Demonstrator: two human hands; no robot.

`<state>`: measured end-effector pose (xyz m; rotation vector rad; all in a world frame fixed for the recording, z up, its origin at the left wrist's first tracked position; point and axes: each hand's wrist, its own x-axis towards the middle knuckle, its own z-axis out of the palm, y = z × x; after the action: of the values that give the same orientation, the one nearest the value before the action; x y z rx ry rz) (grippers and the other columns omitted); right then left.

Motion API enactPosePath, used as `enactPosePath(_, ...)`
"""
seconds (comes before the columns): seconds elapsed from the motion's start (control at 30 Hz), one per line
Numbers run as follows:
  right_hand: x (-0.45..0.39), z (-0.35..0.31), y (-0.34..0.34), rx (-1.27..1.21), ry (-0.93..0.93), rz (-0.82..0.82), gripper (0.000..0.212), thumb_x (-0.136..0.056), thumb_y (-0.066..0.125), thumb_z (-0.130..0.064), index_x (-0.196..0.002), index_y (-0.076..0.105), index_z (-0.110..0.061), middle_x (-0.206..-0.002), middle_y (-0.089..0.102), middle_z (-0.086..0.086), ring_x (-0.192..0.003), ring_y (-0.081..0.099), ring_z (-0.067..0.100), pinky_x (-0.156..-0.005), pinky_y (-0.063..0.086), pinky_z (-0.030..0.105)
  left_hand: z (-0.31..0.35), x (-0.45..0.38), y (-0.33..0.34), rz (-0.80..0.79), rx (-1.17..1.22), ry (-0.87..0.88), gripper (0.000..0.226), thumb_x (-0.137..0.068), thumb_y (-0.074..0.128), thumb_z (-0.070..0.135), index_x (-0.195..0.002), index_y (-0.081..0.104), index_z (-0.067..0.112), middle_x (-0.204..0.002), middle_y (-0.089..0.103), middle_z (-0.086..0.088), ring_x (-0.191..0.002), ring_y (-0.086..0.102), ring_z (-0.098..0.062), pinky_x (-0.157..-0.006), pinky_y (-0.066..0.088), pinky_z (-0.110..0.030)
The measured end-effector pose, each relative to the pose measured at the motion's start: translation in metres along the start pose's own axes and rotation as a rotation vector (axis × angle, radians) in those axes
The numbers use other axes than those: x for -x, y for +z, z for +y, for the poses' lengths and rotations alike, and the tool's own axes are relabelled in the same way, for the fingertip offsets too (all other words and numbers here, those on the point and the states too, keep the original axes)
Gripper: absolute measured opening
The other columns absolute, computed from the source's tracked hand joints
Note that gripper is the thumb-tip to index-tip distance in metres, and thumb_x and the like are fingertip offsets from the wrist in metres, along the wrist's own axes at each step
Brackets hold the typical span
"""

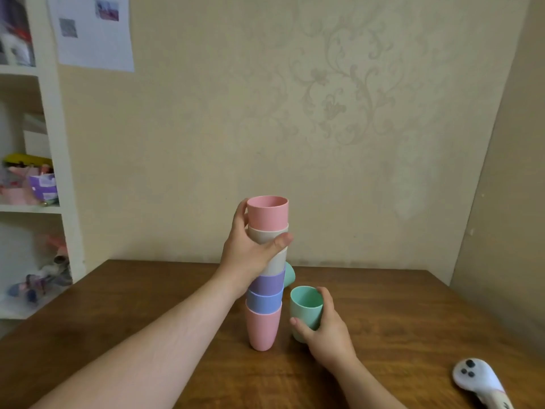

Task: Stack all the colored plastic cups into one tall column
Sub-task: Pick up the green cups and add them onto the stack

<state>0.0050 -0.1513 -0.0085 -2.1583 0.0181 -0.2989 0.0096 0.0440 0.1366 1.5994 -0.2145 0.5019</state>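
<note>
A column of nested cups (267, 287) stands on the wooden table (398, 320): pink at the bottom, then blue, purple, two beige cups and a pink cup (267, 213) on top. My left hand (250, 252) is wrapped around the beige cups high on the column. Just right of the column's base, my right hand (327, 332) grips an upright mint green cup (305, 311) that rests on the table. Another mint green cup (289, 275) shows partly behind the column.
A white toy-like object with dark spots (477, 379) lies at the table's front right. The wall is close behind the table. White shelves with clutter (32, 184) stand to the left.
</note>
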Motion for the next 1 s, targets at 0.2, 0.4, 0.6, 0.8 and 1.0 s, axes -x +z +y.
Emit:
enactPosePath(0.2, 0.001, -0.004, 0.007, 0.037, 0.03, 0.04, 0.102, -0.086, 0.085, -0.04, -0.164, 0.02, -0.032, -0.142, 0.065, 0.002, -0.124, 0.065, 0.025, -0.096, 0.052, 0.034, 0.013, -0.007, 0.017, 0.099, -0.152, 0.039, 0.084, -0.078, 0.094, 0.039, -0.148, 0.048, 0.032, -0.129, 0.07, 0.008, -0.109, 0.069, -0.022, -0.088, 0.054, -0.031)
enactPosePath(0.4, -0.007, -0.005, -0.002, 0.012, 0.064, -0.049, 0.109, -0.085, 0.086, -0.037, -0.167, 0.013, -0.033, -0.149, 0.06, 0.001, -0.112, 0.058, 0.017, -0.096, 0.048, 0.029, 0.004, -0.011, 0.015, 0.129, -0.119, 0.062, 0.069, -0.081, 0.091, 0.032, -0.139, 0.054, 0.034, -0.121, 0.073, 0.01, -0.107, 0.071, -0.022, -0.087, 0.054, -0.032)
enactPosePath(0.6, -0.02, -0.018, -0.03, 0.023, 0.082, -0.015, 0.117, -0.081, 0.089, -0.036, -0.169, 0.012, -0.036, -0.148, 0.064, 0.002, -0.12, 0.064, 0.023, -0.102, 0.052, 0.034, 0.002, -0.012, 0.014, 0.112, -0.108, 0.063, 0.066, -0.081, 0.091, 0.032, -0.134, 0.053, 0.041, -0.116, 0.071, 0.02, -0.106, 0.072, -0.016, -0.086, 0.055, -0.032)
enactPosePath(0.8, -0.058, -0.117, -0.089, -0.337, -0.063, 0.306, 0.096, -0.084, 0.087, -0.047, -0.16, 0.03, -0.033, -0.144, 0.062, 0.001, -0.124, 0.066, 0.027, -0.104, 0.056, 0.045, 0.0, -0.014, 0.013, 0.11, -0.1, 0.064, 0.069, -0.078, 0.091, 0.035, -0.137, 0.054, 0.039, -0.118, 0.073, 0.018, -0.107, 0.072, -0.017, -0.09, 0.057, -0.033)
enactPosePath(1.0, -0.058, -0.235, -0.114, -0.566, -0.314, 0.142, 0.095, -0.087, 0.086, -0.045, -0.161, 0.028, -0.033, -0.129, 0.058, -0.01, -0.119, 0.066, 0.018, -0.097, 0.061, 0.044, 0.002, -0.015, 0.019, 0.094, -0.122, 0.021, 0.069, -0.077, 0.09, 0.037, -0.135, 0.053, 0.044, -0.113, 0.073, 0.017, -0.101, 0.072, -0.012, -0.086, 0.061, -0.036)
